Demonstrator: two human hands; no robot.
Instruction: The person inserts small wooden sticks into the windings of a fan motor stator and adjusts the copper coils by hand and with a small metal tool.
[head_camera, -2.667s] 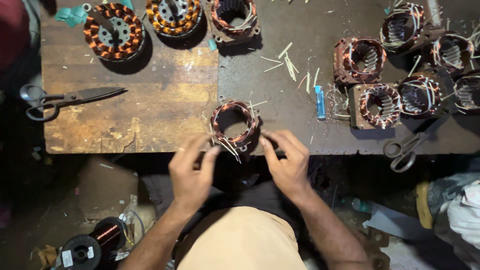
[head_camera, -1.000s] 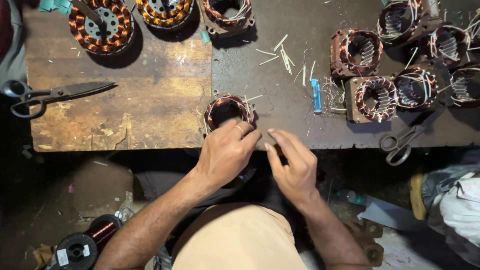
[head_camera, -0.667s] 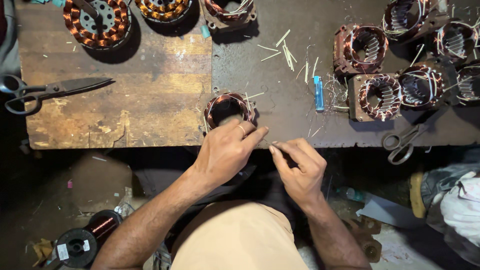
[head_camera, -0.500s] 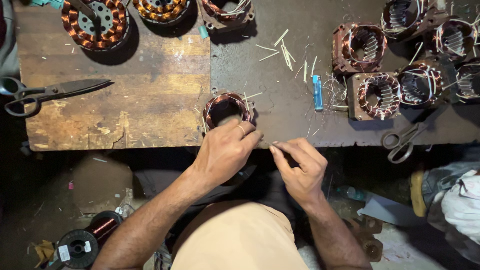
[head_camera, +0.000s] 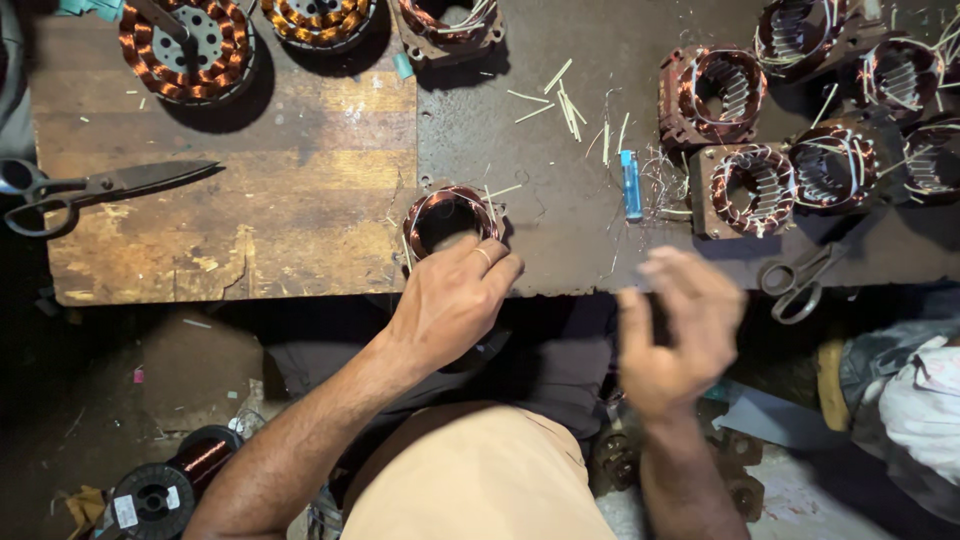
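One blurred right hand (head_camera: 675, 335), left hand (head_camera: 450, 300) half-hiding stator (head_camera: 447, 217).

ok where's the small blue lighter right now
In the head view, the small blue lighter lies on the dark metal benchtop, right of centre, beside the square copper-wound stator.

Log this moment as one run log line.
left hand: on copper-wound stator at bench edge | right hand: blurred, off bench, apparently empty | scissors: right, untouched
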